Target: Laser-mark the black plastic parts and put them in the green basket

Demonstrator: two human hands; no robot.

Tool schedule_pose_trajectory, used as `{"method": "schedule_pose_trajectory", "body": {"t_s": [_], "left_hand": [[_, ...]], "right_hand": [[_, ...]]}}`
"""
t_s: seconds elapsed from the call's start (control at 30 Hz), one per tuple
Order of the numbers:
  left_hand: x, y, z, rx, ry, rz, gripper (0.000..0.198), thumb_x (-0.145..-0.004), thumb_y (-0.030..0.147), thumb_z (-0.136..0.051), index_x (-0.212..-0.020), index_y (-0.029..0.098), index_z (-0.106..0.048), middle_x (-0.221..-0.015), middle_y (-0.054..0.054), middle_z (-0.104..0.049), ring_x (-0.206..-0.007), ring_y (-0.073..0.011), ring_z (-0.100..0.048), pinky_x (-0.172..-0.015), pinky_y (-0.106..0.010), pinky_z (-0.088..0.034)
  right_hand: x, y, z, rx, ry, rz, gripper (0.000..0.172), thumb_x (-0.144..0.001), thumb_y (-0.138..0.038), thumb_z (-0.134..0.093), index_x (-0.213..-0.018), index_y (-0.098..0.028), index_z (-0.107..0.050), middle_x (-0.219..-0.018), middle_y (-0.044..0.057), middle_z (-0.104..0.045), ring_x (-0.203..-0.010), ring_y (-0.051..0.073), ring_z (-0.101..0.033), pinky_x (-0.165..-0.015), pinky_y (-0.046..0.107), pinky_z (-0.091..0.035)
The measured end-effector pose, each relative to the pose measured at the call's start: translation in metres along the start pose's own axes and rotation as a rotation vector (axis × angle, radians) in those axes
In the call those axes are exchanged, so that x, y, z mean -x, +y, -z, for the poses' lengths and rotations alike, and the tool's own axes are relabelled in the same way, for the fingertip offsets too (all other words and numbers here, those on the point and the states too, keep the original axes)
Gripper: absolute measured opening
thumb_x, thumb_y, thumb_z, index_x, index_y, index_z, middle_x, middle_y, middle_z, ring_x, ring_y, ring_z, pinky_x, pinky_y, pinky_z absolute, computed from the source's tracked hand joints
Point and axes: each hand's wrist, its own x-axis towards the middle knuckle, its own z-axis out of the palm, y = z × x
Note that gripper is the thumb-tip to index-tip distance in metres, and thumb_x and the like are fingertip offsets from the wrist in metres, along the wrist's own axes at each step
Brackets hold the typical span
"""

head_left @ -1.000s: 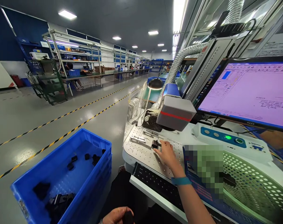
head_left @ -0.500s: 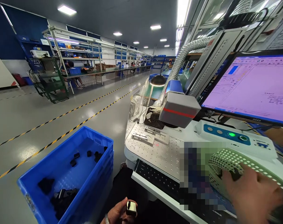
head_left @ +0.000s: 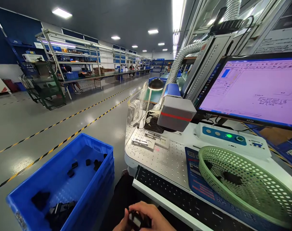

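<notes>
My left hand (head_left: 122, 224) is low in the view, thumb and fingers closed on a small dark block (head_left: 136, 220) with a pale, shiny face. Close against it, my right hand (head_left: 155, 215) curls over the same block from the right. A black piece seems to lie under the right fingers, but I cannot make out its shape. The green plastic basket (head_left: 252, 200) stands at the right on the bench, with a few dark parts (head_left: 232, 177) in it.
At the left stands a blue crate (head_left: 97, 189) with several black parts inside. A keyboard (head_left: 165, 192) lies along the bench edge. Behind it are a perforated metal plate (head_left: 170, 163) with small fixtures (head_left: 144, 142), a grey machine head (head_left: 176, 112) and a monitor (head_left: 254, 89).
My right hand has left the green basket and come down left to meet my left hand at the block. The camera view has shifted slightly to the right.
</notes>
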Motion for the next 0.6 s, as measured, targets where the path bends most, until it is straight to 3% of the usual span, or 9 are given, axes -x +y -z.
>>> {"method": "schedule_pose_trajectory", "body": {"t_s": [0.07,0.1,0.2,0.23,0.3,0.37,0.43,0.6], "left_hand": [[0.001,0.007,0.006,0.039,-0.061,0.043,0.074,-0.067,0.080,-0.056,-0.101,0.015,-0.065,-0.078,-0.009,-0.063,-0.049,-0.0101,-0.050,-0.045,-0.021,-0.031],[0.001,0.011,0.012,0.057,-0.077,0.059,0.072,-0.070,0.079,-0.055,-0.101,0.015,-0.065,-0.076,-0.009,-0.064,-0.044,-0.0070,-0.046,-0.042,-0.019,-0.026],[-0.001,0.017,0.034,0.115,-0.079,0.100,0.059,-0.070,0.070,-0.066,-0.094,0.017,-0.067,-0.077,-0.008,-0.066,-0.037,-0.0023,-0.040,-0.035,-0.015,-0.014],[-0.001,0.017,0.042,0.129,-0.063,0.117,0.056,-0.069,0.067,-0.069,-0.093,0.017,-0.068,-0.078,-0.008,-0.066,-0.038,-0.0028,-0.042,-0.034,-0.014,-0.015],[-0.001,0.015,0.054,0.132,-0.029,0.134,0.054,-0.071,0.064,-0.070,-0.095,0.016,-0.067,-0.081,-0.009,-0.067,-0.044,-0.0060,-0.050,-0.039,-0.014,-0.026],[0.000,0.012,0.061,0.109,-0.016,0.131,0.053,-0.077,0.063,-0.064,-0.100,0.015,-0.066,-0.084,-0.010,-0.066,-0.052,-0.0105,-0.056,-0.048,-0.018,-0.037],[0.001,0.010,0.061,0.084,-0.023,0.119,0.053,-0.083,0.062,-0.057,-0.103,0.014,-0.064,-0.086,-0.011,-0.065,-0.057,-0.0127,-0.059,-0.053,-0.021,-0.040],[0.004,0.009,0.051,0.091,-0.043,0.093,0.046,-0.091,0.054,-0.049,-0.108,0.013,-0.060,-0.088,-0.012,-0.064,-0.061,-0.0137,-0.060,-0.059,-0.023,-0.040]], "right_hand": [[-0.018,0.004,0.027,0.071,0.097,0.097,0.052,-0.070,-0.043,-0.073,-0.118,-0.028,-0.061,-0.111,0.005,-0.062,-0.100,0.024,-0.057,-0.090,0.037,-0.045],[-0.028,0.006,0.045,0.120,0.204,0.120,0.050,-0.072,-0.044,-0.070,-0.117,-0.025,-0.060,-0.109,0.006,-0.062,-0.097,0.023,-0.057,-0.087,0.036,-0.046],[-0.063,0.016,0.108,0.323,0.663,0.048,0.045,-0.074,-0.049,-0.063,-0.107,-0.019,-0.058,-0.097,0.009,-0.062,-0.080,0.021,-0.057,-0.075,0.036,-0.047],[-0.074,0.020,0.127,0.389,0.794,0.023,0.046,-0.072,-0.049,-0.063,-0.106,-0.018,-0.058,-0.098,0.010,-0.060,-0.077,0.021,-0.056,-0.074,0.037,-0.047],[-0.094,0.029,0.160,0.537,0.931,-0.040,0.046,-0.072,-0.048,-0.061,-0.106,-0.017,-0.059,-0.101,0.011,-0.055,-0.079,0.022,-0.055,-0.078,0.038,-0.047],[-0.109,0.037,0.180,0.634,0.972,-0.100,0.046,-0.073,-0.046,-0.059,-0.109,-0.017,-0.059,-0.105,0.012,-0.051,-0.085,0.023,-0.055,-0.080,0.038,-0.047],[-0.121,0.043,0.190,0.660,0.966,-0.125,0.047,-0.075,-0.044,-0.057,-0.112,-0.016,-0.059,-0.108,0.013,-0.050,-0.089,0.024,-0.055,-0.081,0.038,-0.046],[-0.127,0.052,0.190,0.599,0.952,-0.106,0.056,-0.072,-0.040,-0.059,-0.120,-0.011,-0.055,-0.101,0.012,-0.058,-0.081,0.021,-0.057,-0.083,0.037,-0.047]]}}
